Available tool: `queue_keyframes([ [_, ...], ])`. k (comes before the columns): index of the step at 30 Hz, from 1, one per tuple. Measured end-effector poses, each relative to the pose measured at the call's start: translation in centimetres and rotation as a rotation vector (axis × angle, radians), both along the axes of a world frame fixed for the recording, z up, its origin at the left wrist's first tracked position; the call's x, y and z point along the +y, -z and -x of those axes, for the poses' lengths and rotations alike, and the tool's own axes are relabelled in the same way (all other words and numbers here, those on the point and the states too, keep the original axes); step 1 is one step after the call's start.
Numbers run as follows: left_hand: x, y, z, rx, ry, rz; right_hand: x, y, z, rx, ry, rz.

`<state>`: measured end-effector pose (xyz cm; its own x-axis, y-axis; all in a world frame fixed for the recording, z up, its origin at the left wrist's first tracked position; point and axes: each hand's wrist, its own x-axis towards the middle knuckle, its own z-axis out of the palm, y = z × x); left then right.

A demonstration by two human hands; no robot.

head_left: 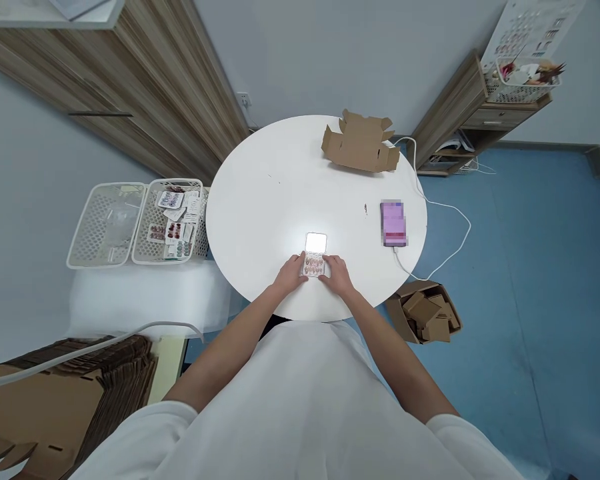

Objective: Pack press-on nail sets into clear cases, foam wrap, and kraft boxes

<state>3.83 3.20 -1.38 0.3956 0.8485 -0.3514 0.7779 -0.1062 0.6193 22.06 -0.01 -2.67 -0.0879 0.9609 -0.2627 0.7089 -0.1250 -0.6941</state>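
Note:
A small clear plastic case (pixel 313 266) lies on the white oval table, its lid (pixel 316 243) raised on the far side and shining bright. Inside are rows of pinkish, patterned pieces that look like press-on nails (pixel 313 263). My left hand (pixel 292 274) holds the case by its left edge, fingers at the far corner and thumb at the near one. On the opposite edge my right hand (pixel 336 275) grips it the same way. Both hands rest close to the tabletop.
An unfolded cardboard box (pixel 363 143) lies at the table's (pixel 260 200) far side. On the right is a phone (pixel 393 223) with a white cable. White baskets (pixel 139 227), one with nail sets, stand left; a carton (pixel 405 320) of cardboard sits on the floor at right.

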Motion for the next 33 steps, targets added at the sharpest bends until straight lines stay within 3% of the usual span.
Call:
queue_keyframes([
  [13,-2.5,0.5,-0.7,-0.371,-0.437,0.275,0.1,-0.1,0.2,0.148,0.112,0.12],
  [20,-3.1,0.0,-0.4,-0.647,-0.627,0.471,-1.0,-0.5,0.5,0.431,0.244,0.086],
  [26,-3.3,-1.1,0.4,-0.787,-0.592,0.59,-0.8,-2.4,-0.5,0.713,0.449,0.246],
  [33,-3.4,-2.2,-0.5,-0.864,-0.548,0.751,1.0,-4.3,-2.0,0.901,0.504,0.359],
])
